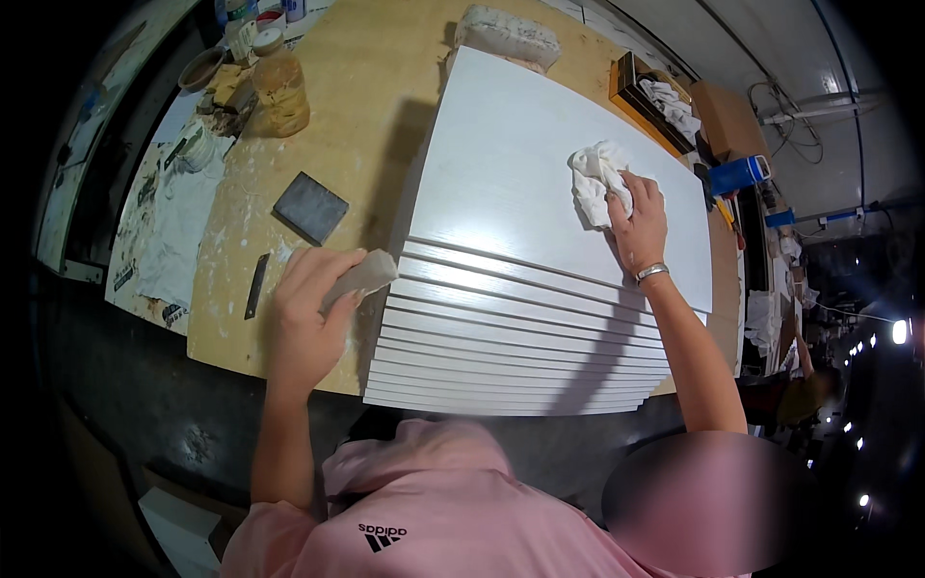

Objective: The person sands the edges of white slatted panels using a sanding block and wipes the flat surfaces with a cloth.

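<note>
A stack of several white panels (501,164) lies on the workbench, its near edges stepped toward me. On the top panel, my right hand (639,226) presses a crumpled white cloth (597,175) right of the middle. Just off the stack's left edge, my left hand (313,294) grips a pale grey block (374,274) that looks like a sanding sponge. Beyond that hand, a dark grey rectangular block (310,208) rests on the bench. A thin dark metal strip (256,286) lies to the left of the hand.
A jar of yellowish liquid (281,101) stands at the far left of the stained workbench (352,77). Behind the panels sits a whitish block (506,39). Along the right are an open box holding cloths (626,89), a cardboard box (730,120) and a blue tool (740,174).
</note>
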A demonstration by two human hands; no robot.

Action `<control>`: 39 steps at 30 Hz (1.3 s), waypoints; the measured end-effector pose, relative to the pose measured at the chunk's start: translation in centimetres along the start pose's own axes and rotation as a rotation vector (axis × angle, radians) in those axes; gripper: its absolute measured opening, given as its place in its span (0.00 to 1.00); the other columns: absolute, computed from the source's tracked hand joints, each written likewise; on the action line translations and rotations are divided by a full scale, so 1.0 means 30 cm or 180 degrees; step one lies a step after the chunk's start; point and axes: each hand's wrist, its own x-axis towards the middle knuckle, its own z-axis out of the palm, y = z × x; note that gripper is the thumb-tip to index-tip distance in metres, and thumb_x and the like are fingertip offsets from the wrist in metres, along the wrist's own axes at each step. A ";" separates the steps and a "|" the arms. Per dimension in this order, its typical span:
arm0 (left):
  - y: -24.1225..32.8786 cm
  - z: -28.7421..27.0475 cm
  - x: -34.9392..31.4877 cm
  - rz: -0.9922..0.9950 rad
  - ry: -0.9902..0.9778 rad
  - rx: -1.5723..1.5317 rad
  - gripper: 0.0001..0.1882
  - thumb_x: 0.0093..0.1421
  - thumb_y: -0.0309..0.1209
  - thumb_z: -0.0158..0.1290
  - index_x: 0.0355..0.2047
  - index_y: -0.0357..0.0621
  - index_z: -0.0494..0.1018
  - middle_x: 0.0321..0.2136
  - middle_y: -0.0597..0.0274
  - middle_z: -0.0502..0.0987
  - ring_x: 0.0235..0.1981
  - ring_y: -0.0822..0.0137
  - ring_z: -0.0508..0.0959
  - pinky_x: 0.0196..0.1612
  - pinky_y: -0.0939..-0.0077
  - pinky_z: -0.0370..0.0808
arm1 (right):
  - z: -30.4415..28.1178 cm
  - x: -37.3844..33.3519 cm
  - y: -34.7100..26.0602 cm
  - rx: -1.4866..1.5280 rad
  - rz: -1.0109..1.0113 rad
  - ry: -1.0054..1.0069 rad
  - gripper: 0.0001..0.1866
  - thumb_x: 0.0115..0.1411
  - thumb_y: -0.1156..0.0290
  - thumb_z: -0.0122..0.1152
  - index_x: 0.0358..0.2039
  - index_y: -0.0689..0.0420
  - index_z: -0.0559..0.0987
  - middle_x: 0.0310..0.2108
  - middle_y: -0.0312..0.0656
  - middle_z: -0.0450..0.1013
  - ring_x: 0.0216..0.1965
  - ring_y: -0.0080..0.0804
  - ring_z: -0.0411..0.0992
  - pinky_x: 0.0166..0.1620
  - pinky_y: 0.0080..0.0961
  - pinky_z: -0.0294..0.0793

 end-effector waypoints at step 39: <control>-0.085 0.103 0.278 0.0080 -0.0032 -0.0494 0.18 0.52 0.16 0.58 0.45 0.38 0.78 0.39 0.52 0.80 0.43 0.53 0.77 0.47 0.66 0.74 | -0.009 -0.005 -0.009 0.0141 0.0094 0.0007 0.22 0.58 0.58 0.62 0.51 0.54 0.79 0.47 0.45 0.73 0.51 0.47 0.70 0.54 0.40 0.71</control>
